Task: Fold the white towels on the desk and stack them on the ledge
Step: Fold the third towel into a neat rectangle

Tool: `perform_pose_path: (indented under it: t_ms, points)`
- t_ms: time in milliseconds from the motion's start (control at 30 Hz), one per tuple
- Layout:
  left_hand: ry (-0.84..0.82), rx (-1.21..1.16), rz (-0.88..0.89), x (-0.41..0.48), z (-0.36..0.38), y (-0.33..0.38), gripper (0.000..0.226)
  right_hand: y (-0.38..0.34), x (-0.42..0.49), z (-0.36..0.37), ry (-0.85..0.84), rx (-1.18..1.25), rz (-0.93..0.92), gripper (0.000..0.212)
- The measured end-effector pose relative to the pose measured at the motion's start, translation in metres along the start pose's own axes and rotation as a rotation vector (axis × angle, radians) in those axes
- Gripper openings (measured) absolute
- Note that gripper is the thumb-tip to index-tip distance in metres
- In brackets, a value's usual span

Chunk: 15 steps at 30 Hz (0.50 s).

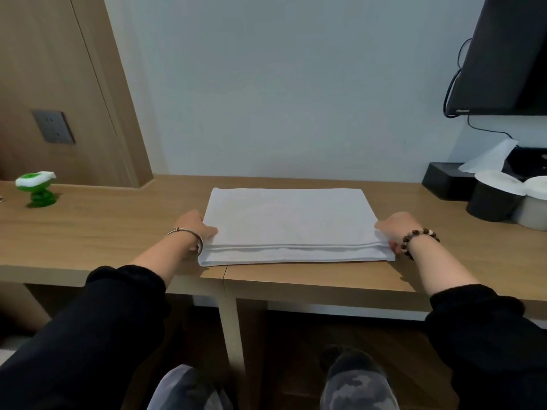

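Note:
A white towel [291,223] lies folded in layers on the wooden desk [118,232], its layered edge toward me. My left hand [196,226] grips the towel's near left corner, fingers tucked at the fold. My right hand [395,229] pinches the near right corner, fingers closed on the layers. Both wrists wear bracelets. The desk's left part [74,199] runs further back beside a wood panel.
A green and white toy [37,187] stands at the far left of the desk. At the right stand a black tissue box [450,179], a black cup [494,199] and a pale cup [534,208]. A wall-mounted screen [503,54] hangs above them.

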<state>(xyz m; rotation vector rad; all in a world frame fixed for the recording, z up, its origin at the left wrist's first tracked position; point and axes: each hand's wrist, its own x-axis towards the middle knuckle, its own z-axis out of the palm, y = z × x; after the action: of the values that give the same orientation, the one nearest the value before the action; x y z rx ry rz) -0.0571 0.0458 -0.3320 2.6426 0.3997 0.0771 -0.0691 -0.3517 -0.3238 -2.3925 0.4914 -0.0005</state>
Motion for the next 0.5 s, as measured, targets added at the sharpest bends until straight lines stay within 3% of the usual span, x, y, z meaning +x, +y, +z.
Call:
perform_pose_path:
  t_ms: [100,167,300,400,500]
  points:
    - [0.021,-0.079,-0.030,0.001,0.002,-0.003,0.033,-0.004,0.000,-0.002,-0.075,0.079,0.064,0.024]
    - [-0.006,-0.254,-0.077,-0.001,0.001,-0.002,0.035,-0.006,0.001,-0.003,-0.120,0.138,0.109,0.023]
    - [-0.271,-0.658,-0.280,-0.009,-0.008,0.007,0.025,-0.009,-0.001,-0.003,-0.253,0.282,0.169,0.028]
    - [-0.460,-0.831,-0.329,-0.009,-0.017,0.007,0.020,-0.007,-0.003,-0.009,-0.407,0.643,0.227,0.026]
    - [-0.477,-1.283,-0.267,0.003,-0.028,0.010,0.014,-0.013,0.004,-0.015,-0.563,1.173,0.267,0.020]
